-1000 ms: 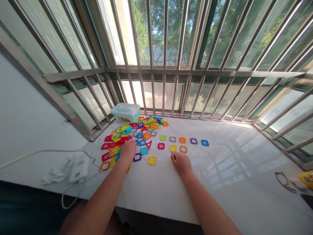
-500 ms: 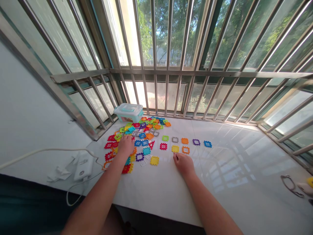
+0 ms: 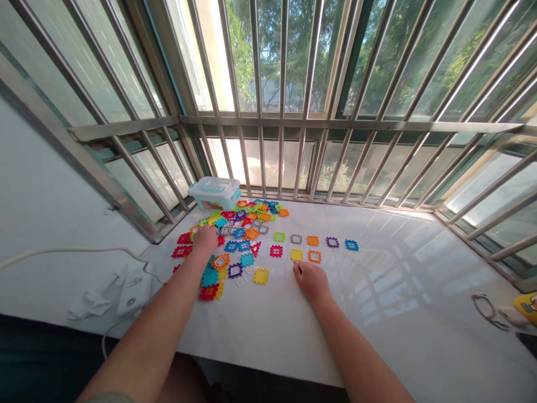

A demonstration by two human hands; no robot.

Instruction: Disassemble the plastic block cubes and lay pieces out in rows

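Note:
My left hand (image 3: 205, 239) reaches down over the heap of colourful plastic building tiles (image 3: 229, 215), touching or just above several red and lime ones. Its fingers point away and are mostly hidden, so I cannot see what they hold. Curled into a loose fist, my right hand (image 3: 311, 280) rests on the table just below a yellow tile (image 3: 296, 254); nothing shows in it. Two loose rows of separate tiles lie beyond it, among them a red one (image 3: 276, 251), an orange frame (image 3: 314, 256) and a blue one (image 3: 351, 245).
A lidded clear and teal box (image 3: 215, 193) stands behind the heap. Left of my arm are a white power strip (image 3: 133, 291) with a cable and crumpled paper (image 3: 93, 302). Metal bars line the table's (image 3: 390, 268) back edge. Glasses (image 3: 489, 313) lie at far right.
My left hand has moved slightly up and left over the heap, uncovering an orange frame tile near its wrist. The right hand stays in place; the whole view has shifted a little.

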